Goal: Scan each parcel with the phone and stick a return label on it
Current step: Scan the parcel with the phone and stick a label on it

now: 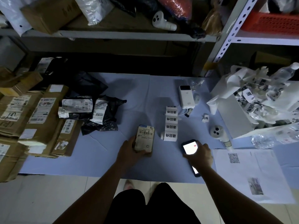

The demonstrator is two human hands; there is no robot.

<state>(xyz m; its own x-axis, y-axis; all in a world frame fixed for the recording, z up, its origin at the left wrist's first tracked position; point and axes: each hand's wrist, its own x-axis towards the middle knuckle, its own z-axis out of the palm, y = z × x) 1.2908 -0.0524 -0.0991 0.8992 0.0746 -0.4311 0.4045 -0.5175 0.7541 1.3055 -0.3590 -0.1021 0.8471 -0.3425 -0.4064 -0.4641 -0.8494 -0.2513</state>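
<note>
small parcel [144, 139] lies flat on the blue sheet [100, 159] at centre, barcode slip facing up, left hand [130, 147] grip curled round its lower-left edge; looks like a small brown carton, likely light and fairly stiff, corners worn, so best taken by the long edges with the barcode left uncovered, top face flat enough to take a label; right hand [200, 156] grip wrapped round the phone [189, 147], screen lit, held just right of the parcel and apart from it; phone likely smooth and slippery, wants a firm hold at the sides; label strip [171, 123] lies between parcel and phone, a bit further out, thin and floppy, peel from a corner; counts: 1 parcel in hand, 1 phone, 4 labels showing on the strip, 1 loose label [205, 118] to the right; black poly bags [98, 110] at left, soft and crumpled, 2 or 3, cannot tell; cardboard parcels [40, 113] stacked far left, at least 4, exact number unclear; 1 white device [186, 97] with cable beyond the strip, 1 box of waste backing paper [234, 115] at right, 1 printed sheet [247, 168] with QR code near right
</note>
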